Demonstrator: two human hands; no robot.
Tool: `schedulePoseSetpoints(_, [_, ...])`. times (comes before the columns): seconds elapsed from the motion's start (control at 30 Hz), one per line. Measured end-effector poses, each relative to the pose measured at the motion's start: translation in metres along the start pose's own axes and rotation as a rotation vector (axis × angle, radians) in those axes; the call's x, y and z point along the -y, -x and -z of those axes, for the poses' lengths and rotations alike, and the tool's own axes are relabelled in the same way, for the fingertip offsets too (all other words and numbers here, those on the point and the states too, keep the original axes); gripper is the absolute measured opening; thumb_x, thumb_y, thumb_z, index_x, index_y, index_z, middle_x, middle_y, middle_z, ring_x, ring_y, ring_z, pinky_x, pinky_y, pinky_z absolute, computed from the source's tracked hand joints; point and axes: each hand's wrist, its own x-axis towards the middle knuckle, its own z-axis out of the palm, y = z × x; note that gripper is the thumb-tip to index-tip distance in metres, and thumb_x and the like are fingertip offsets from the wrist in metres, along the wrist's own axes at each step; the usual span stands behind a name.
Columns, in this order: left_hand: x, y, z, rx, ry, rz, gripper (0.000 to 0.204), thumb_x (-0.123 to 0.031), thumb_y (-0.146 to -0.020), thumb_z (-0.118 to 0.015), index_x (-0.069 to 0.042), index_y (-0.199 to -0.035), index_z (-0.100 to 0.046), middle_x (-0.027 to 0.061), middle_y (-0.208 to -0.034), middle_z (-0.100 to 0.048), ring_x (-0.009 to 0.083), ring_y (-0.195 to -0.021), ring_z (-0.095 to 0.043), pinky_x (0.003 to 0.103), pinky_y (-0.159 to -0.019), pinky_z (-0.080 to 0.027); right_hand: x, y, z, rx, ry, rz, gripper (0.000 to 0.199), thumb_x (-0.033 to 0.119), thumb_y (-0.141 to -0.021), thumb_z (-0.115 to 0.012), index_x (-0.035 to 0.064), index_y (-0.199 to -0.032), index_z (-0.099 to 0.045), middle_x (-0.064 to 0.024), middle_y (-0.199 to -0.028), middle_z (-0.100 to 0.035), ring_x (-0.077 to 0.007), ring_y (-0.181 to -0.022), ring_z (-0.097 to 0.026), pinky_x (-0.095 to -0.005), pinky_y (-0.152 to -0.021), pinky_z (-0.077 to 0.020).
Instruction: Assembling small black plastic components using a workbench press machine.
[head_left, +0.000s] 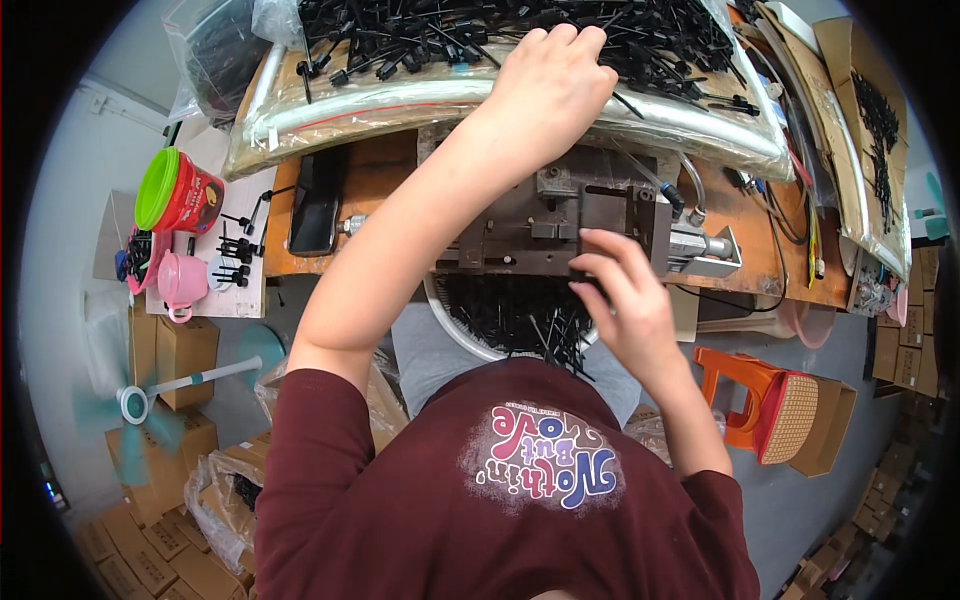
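Observation:
My left hand (556, 85) reaches across to the far tray, its fingers curled down at the near edge of a heap of thin black plastic parts (420, 40). Its fingertips are hidden, so whatever they pinch does not show. Closer to me, my right hand (632, 305) hovers by the right front of a dark metal fixture (510, 232). Its thumb and fingers are bent but apart, with nothing visible between them. A small metal block (550, 230) sits mid-fixture. Below, a round basin (440, 312) at my lap holds more black stick-like parts (510, 310).
The tray has a plastic-wrapped padded rim (380, 115). A dark phone-like slab (317, 205) lies left of the fixture. Further left stand a red tub (190, 190) and a pink cup (182, 280). An air cylinder (700, 245) with hoses adjoins the fixture. An orange stool (735, 390) stands right.

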Motion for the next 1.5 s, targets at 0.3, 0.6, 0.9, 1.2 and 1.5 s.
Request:
schedulePoseSetpoints(0.3, [0.012, 0.0, 0.011, 0.018, -0.107, -0.153, 0.011, -0.012, -0.074, -0.067, -0.007, -0.083, -0.067, 0.0037, -0.089, -0.059, 0.0197, -0.088, -0.061, 0.032, -0.073, -0.05, 0.008, 0.014, -0.037, 0.111, 0.342, 0.053, 0.024, 0.004, -0.077, -0.07, 0.0007, -0.1, -0.064, -0.0183, -0.135, -0.06, -0.0195, -0.067, -0.068, -0.0307, -0.062, -0.0549])
schedulePoseSetpoints(0.6, [-0.013, 0.023, 0.068, -0.062, 0.632, 0.487, 0.015, -0.007, -0.089, -0.07, -0.004, -0.101, -0.063, 0.0071, -0.094, -0.069, 0.017, -0.068, -0.068, 0.027, -0.057, -0.052, 0.007, 0.005, -0.031, 0.186, 0.381, 0.069, 0.027, 0.0, -0.07, -0.064, 0.0006, -0.097, -0.061, -0.0237, -0.134, -0.059, -0.0165, -0.049, -0.06, -0.0302, -0.051, -0.0514])
schedulePoseSetpoints(0.9, [-0.034, 0.063, 0.118, -0.107, 0.981, 0.732, 0.011, 0.005, -0.077, -0.079, 0.003, -0.08, -0.068, 0.0072, -0.101, -0.063, 0.0045, -0.07, -0.058, 0.016, -0.055, -0.045, -0.005, -0.056, 0.023, 0.032, 0.121, 0.064, 0.026, 0.015, -0.08, -0.076, 0.0062, -0.1, -0.062, -0.0115, -0.098, -0.069, -0.0303, -0.08, -0.07, -0.0385, -0.067, -0.0566])
schedulePoseSetpoints(1.2, [-0.077, 0.111, 0.112, 0.224, 0.804, 0.563, 0.034, 0.001, -0.078, -0.077, -0.004, -0.112, -0.073, 0.0111, -0.132, -0.061, 0.0173, -0.091, -0.069, 0.03, -0.074, -0.058, -0.086, -0.213, 0.061, -0.061, 0.646, 0.342, 0.037, 0.001, -0.078, -0.067, 0.009, -0.114, -0.064, -0.006, -0.11, -0.067, -0.0284, -0.099, -0.066, -0.0413, -0.082, -0.0536])
schedulePoseSetpoints(1.5, [-0.109, 0.151, 0.064, 0.272, 0.349, 0.362, 0.026, -0.007, -0.075, -0.076, -0.003, -0.099, -0.068, 0.0158, -0.137, -0.059, 0.0227, -0.08, -0.069, 0.033, -0.07, -0.057, -0.081, -0.243, 0.051, 0.304, 0.806, 0.1, 0.039, -0.004, -0.073, -0.065, 0.0047, -0.112, -0.065, -0.0115, -0.11, -0.067, -0.0314, -0.106, -0.064, -0.0425, -0.088, -0.0535])
